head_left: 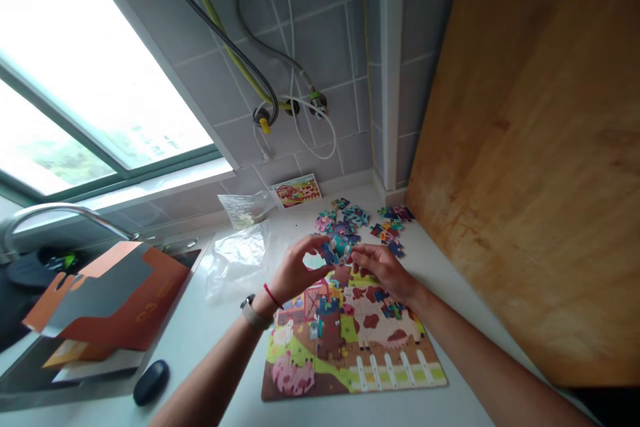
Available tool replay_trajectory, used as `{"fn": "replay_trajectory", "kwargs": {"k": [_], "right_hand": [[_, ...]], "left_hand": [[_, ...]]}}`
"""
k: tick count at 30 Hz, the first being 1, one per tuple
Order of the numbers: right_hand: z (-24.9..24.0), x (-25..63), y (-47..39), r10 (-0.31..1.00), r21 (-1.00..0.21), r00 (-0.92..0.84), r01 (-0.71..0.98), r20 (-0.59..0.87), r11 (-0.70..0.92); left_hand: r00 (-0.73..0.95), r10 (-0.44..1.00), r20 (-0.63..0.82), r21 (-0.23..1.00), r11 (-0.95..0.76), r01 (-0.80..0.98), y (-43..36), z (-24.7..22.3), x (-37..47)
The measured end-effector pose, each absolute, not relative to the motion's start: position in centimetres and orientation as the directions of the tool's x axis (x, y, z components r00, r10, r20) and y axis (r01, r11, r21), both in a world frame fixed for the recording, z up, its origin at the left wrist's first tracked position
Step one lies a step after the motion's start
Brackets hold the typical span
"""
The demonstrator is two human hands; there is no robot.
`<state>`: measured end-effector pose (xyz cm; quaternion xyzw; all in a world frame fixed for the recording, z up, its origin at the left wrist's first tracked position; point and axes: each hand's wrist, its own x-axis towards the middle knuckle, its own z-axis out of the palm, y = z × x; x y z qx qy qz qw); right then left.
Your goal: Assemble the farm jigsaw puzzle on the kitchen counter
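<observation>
Over the upper edge of a farm-animal jigsaw (380,363), my left hand (303,267) curves its thumb and fingers around the left side of a teal and blue puzzle piece (341,246). My right hand (383,268) pinches the piece's right side. Both hands are closed on it, though the exact fingertip contact is small and partly hidden. Some loose dark pieces (329,310) lie on top of the jigsaw. Beyond my hands, several loose pieces (356,215) are heaped on the white counter, with another group (389,233) to the right.
A reference picture card (297,191) leans at the wall, beside clear plastic bags (240,247). An open orange box (165,290) sits over the sink at left, near a black mouse-like object (151,382). A wooden panel (520,167) stands at right. Hoses hang above.
</observation>
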<state>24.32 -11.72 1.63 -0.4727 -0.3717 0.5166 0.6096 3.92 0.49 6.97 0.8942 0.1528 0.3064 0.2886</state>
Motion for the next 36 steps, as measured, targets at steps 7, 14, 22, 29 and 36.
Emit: {"fn": "replay_trajectory", "kwargs": {"k": [7,14,22,29,36], "right_hand": [[1.2,23.9,-12.0,0.981,-0.977,0.164,-0.201,-0.101,-0.067],[1.5,23.8,-11.8,0.957,-0.979,0.250,-0.179,-0.144,-0.100],[1.7,23.3,-11.9,0.953,-0.995,0.286,-0.027,-0.100,-0.096],[1.0,23.2,-11.6,0.889,-1.000,0.457,-0.029,-0.006,0.009],[1.3,22.4,-12.3,0.931,-0.946,0.336,0.322,0.145,0.031]], "left_hand": [[0.754,0.483,0.446,0.573,-0.801,0.174,-1.5,2.4,-0.7],[0.677,0.571,0.464,0.592,-0.768,0.243,0.9,1.6,-3.3],[0.713,0.561,0.421,0.584,-0.769,0.260,-0.6,1.4,-2.4],[0.730,0.552,0.403,0.551,-0.783,0.289,-1.1,2.1,-2.2],[0.739,0.539,0.404,0.561,-0.784,0.265,-1.9,2.1,-2.1]]}}
